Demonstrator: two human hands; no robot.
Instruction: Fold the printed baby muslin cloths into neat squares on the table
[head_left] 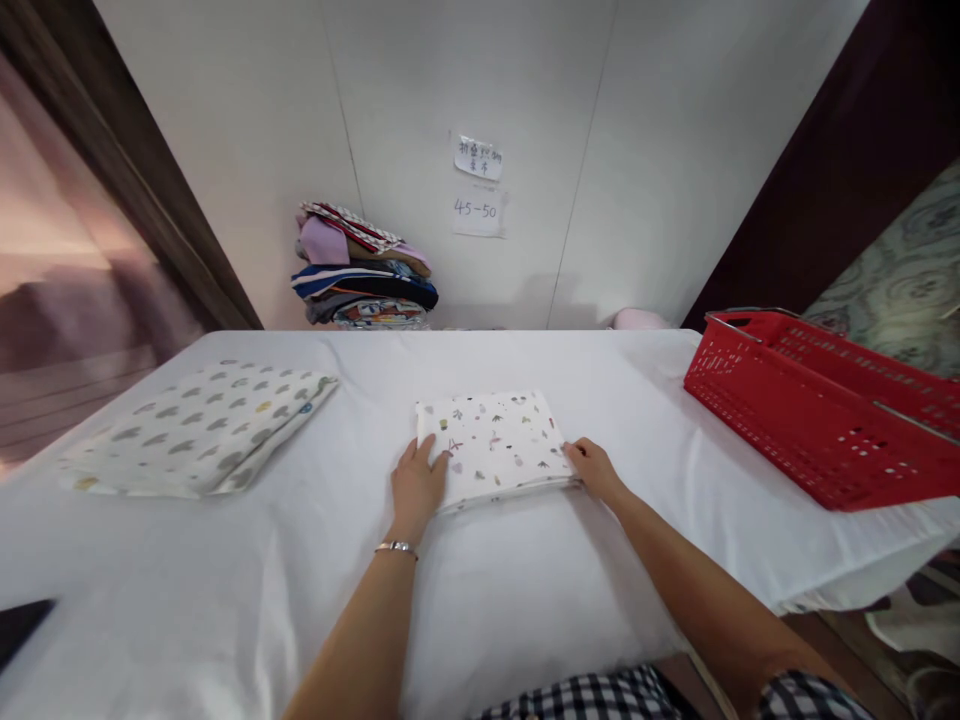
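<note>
Fabric (202, 425) printed with rounded grey shapes is lying folded at far left on the white-draped, softly rippled tabletop (300, 580). Beyond the far edge, a heap of textiles (365, 272), striped and plain, is bulging in rounded layers. My left grip (418, 485) is resting open, fingers spread over the left edge of a small-patterned white cloth (499, 440), which is lying mid-tabletop as a flat, layered rectangle. My right grip (594, 470) is touching its right edge, fingers curled; I cannot tell whether they are pinching it. At right, a red perforated basket (787, 425) is standing, boxy and stiff-walled.
</note>
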